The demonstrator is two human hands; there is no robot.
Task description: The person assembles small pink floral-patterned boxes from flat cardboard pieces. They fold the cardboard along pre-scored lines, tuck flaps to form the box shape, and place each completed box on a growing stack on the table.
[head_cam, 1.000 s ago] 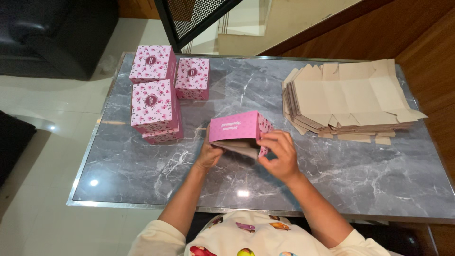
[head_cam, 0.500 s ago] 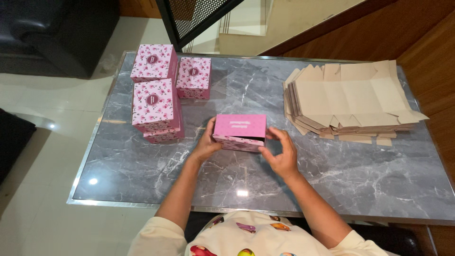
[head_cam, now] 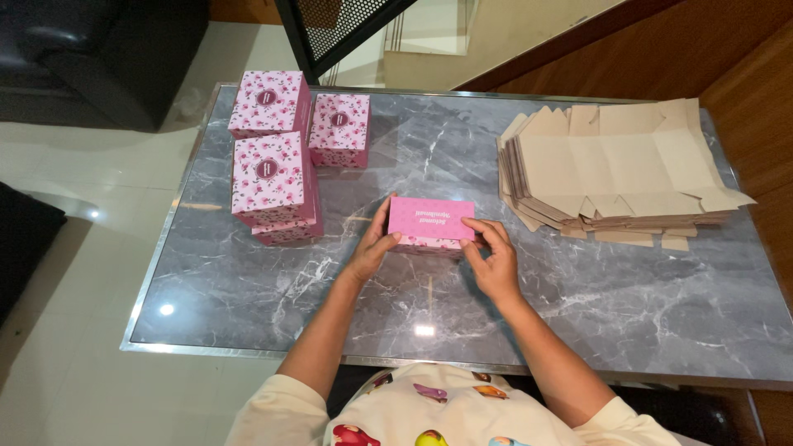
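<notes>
Since a second ago the pink box point(head_cam: 430, 221) has come down flat onto the grey marble table point(head_cam: 619, 289). The left hand point(head_cam: 369, 248) and right hand point(head_cam: 493, 256) grip its ends; even pressure from both sides should seat the flaps squarely.

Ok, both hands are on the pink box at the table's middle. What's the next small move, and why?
Probably slide the pink box leftward to the finished floral boxes. It looks closed, its plain pink face up, with the left hand and right hand gripping its ends, and bare marble table lies between.
</notes>
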